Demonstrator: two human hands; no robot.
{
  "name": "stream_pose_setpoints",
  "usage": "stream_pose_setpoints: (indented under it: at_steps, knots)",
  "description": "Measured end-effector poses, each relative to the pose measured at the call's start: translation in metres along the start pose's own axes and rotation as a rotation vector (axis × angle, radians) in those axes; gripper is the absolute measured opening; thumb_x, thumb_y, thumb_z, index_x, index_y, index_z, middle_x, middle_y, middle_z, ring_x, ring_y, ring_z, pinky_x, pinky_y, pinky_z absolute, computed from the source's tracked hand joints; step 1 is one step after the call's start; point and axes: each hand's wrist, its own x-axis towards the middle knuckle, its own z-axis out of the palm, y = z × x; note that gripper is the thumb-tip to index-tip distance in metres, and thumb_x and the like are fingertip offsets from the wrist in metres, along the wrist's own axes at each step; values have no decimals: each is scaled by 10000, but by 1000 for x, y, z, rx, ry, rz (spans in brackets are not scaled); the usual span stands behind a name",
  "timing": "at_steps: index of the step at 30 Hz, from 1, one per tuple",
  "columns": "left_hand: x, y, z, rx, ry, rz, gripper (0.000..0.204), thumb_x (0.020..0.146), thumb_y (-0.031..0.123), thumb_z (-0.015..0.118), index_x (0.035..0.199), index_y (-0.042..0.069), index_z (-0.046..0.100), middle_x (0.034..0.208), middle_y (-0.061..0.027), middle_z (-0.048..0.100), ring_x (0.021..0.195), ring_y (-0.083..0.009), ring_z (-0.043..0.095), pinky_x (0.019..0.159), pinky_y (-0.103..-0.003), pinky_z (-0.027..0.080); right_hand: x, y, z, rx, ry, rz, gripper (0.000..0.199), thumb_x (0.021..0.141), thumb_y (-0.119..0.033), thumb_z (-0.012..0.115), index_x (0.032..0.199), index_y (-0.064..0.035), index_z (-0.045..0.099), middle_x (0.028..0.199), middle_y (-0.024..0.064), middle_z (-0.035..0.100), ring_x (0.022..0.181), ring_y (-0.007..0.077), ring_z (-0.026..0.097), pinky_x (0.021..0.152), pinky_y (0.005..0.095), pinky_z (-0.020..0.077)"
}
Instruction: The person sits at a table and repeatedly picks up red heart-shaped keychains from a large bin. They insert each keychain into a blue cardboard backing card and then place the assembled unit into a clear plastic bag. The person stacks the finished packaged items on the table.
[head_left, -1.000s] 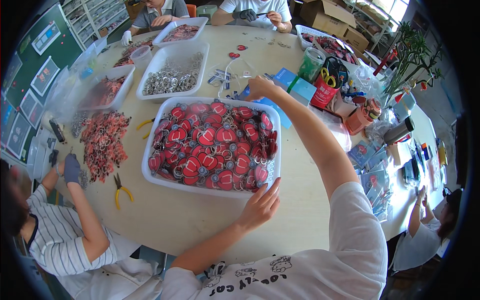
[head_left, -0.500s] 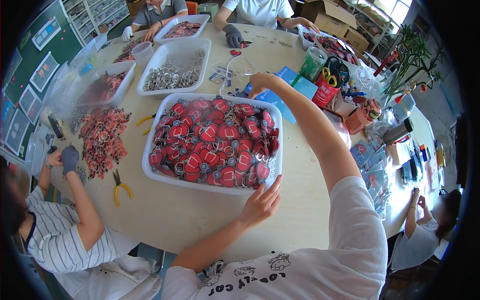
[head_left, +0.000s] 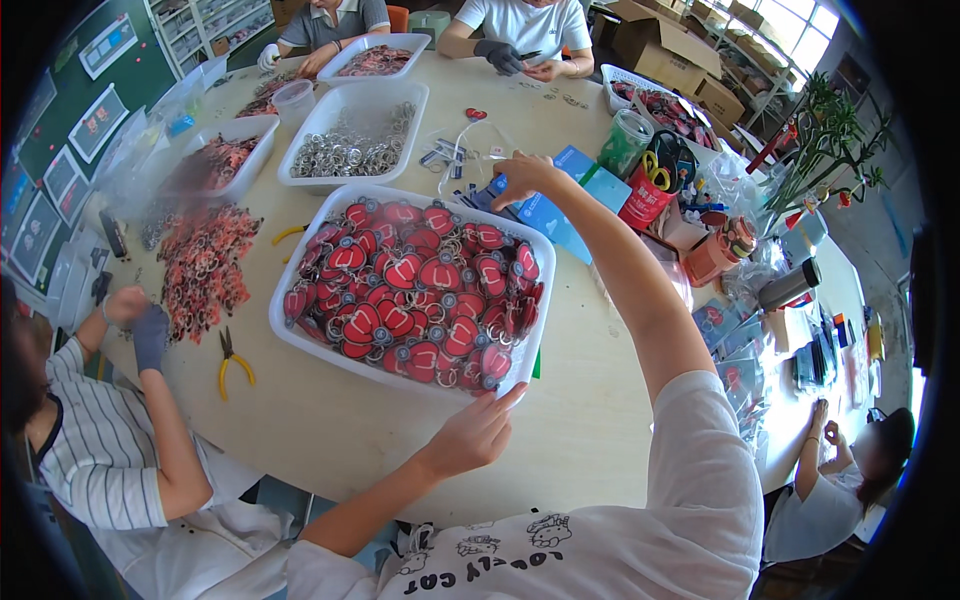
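Observation:
In front of me a white plastic bin [head_left: 300,345] is heaped with red, dark-edged charms on metal split rings. My left hand [head_left: 470,438] grips its near right corner, fingertips against the rim. A sliver of something green [head_left: 537,366] shows beside that corner. My right hand [head_left: 525,178] reaches over the bin's far right side, its fingers curled down by small dark blue pieces [head_left: 470,195] and a light blue box [head_left: 570,215]. What its fingers hold is partly hidden.
Beyond stands a bin of metal rings [head_left: 300,165]. A pile of red keychain parts [head_left: 205,270] and yellow-handled pliers [head_left: 235,365] lie left, near a co-worker in a striped shirt. A green cup [head_left: 625,140], a red scissors holder [head_left: 648,190] and bottles crowd the right. Other people work around the table.
The bin has turned clockwise, its near right corner swinging toward me and left with my left hand. My right hand has stayed by the blue box. Across the table, a co-worker's hands have come together.

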Motion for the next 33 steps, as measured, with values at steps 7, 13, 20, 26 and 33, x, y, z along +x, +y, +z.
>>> stream_pose_setpoints:
  at_steps: [7, 13, 20, 26, 33]
  knots:
    - [-5, 4, -7, 19, 6, -11, 65, 799, 11, 618, 754, -34, 608, 1192, -171, 623, 1086, -201, 605, 875, -299, 517, -8, 0, -8, -27, 9, -25, 850, 610, -701, 706, 1317, -263, 531, 1320, 98, 488, 1202, 292, 512, 906, 487, 446]
    - [25, 56, 20, -570, 63, -108, 323, 865, 64, 595, 1175, -27, 581, 1225, -157, 592, 1156, -271, 561, 974, -363, 461, -5, 5, 0, -36, 1, -55, 850, 629, -709, 689, 1321, -243, 528, 1326, 103, 477, 1211, 298, 507, 913, 495, 447]
    - [136, 24, 156, -1002, 756, -964, 672, 923, 130, 591, 1445, -16, 194, 1482, -215, 204, 1394, -301, 244, 1150, -417, 236, -26, 16, -1, 72, 183, -106, 811, 645, -677, 699, 1275, -188, 550, 1188, 131, 495, 1087, 333, 562, 843, 471, 458]
    - [171, -22, 198, -693, 793, -1210, 581, 903, 188, 629, 1297, -136, 351, 1274, -310, 425, 1153, -354, 490, 981, -416, 452, -70, 22, 11, 151, 354, -67, 786, 605, -671, 718, 1201, -172, 600, 1154, 153, 535, 1044, 330, 598, 810, 436, 507]
    - [182, -32, 213, -207, 926, -1056, 594, 883, 287, 667, 1240, -116, 416, 1154, -274, 504, 1078, -388, 487, 852, -417, 441, -138, 45, 24, 342, 579, 90, 702, 664, -607, 721, 1157, -121, 599, 1083, 136, 572, 966, 313, 625, 777, 416, 518]
